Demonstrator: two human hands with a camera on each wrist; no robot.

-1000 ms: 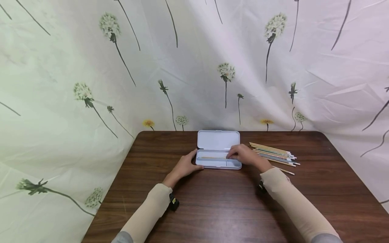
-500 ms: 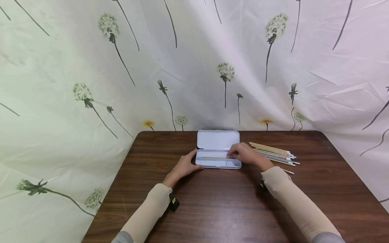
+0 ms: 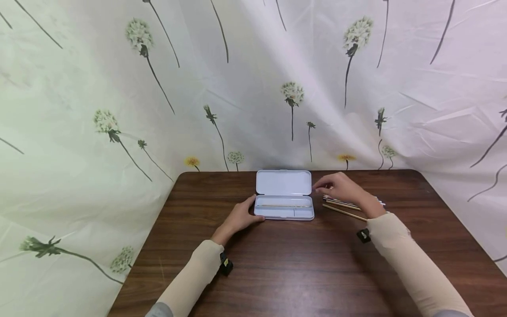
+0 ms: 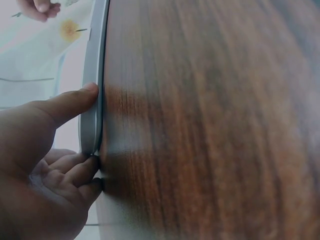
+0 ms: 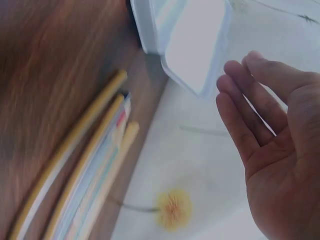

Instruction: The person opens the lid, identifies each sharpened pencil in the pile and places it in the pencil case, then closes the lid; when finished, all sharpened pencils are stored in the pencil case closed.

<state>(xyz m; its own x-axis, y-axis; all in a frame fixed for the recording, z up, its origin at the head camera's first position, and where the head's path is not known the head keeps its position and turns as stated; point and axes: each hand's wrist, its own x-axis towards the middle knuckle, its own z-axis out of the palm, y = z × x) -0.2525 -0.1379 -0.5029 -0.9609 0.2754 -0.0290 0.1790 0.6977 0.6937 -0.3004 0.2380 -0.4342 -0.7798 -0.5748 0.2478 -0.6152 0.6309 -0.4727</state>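
A white pencil case (image 3: 274, 212) lies unfolded at the table's far side, its lid (image 3: 284, 182) tipped back. One pencil (image 3: 283, 205) lies lengthwise in its long rear compartment. My left hand (image 3: 236, 216) holds the case's left end; in the left wrist view the thumb presses the front wall (image 4: 91, 122) and the other fingers curl by the end. Just right of the lid, my right hand (image 3: 342, 189) is raised over a bunch of pencils (image 3: 343, 204), partly hiding them. In the right wrist view its fingers (image 5: 235, 122) are extended and nothing is between them.
A separate pencil (image 3: 344, 212) lies in front of the bunch. The dark wood table (image 3: 277, 268) ends at a hanging cloth (image 3: 253, 110) printed with dandelions, close behind the lid.
My right hand has left the pencil in the case and moved right and up over the loose pencils. The left hand stays at the case's left end.
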